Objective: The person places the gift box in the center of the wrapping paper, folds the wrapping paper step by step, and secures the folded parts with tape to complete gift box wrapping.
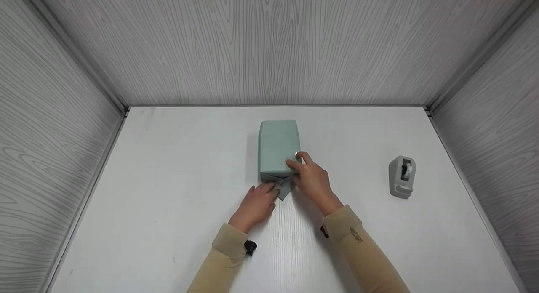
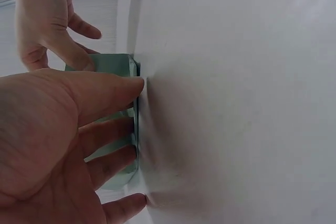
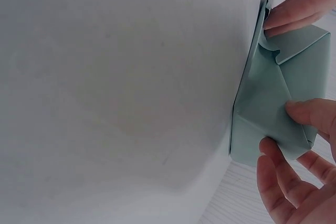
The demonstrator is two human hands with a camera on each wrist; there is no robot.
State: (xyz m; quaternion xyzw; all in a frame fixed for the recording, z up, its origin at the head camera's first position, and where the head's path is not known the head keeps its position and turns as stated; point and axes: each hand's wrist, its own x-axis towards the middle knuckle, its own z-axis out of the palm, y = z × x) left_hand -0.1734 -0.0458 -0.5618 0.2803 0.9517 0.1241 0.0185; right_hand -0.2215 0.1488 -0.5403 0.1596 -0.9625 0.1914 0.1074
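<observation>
A box wrapped in grey-green paper [image 1: 278, 143] lies near the far middle of the white table. At its near end a pointed paper flap [image 1: 285, 192] hangs out toward me. My left hand [image 1: 257, 202] has its fingers extended, with fingertips at the low edge of that end beside the flap. My right hand [image 1: 315, 182] grips the near right corner. In the right wrist view its thumb lies on the folded end paper [image 3: 262, 87] and its fingers are at the side. A crease runs slantwise over that end, with a ragged paper edge near the left fingertips.
A grey tape dispenser [image 1: 402, 177] with a roll in it stands on the right side of the white table [image 1: 168, 179]. Grey wood-grain panels [image 1: 269, 49] rise behind the table and along both sides.
</observation>
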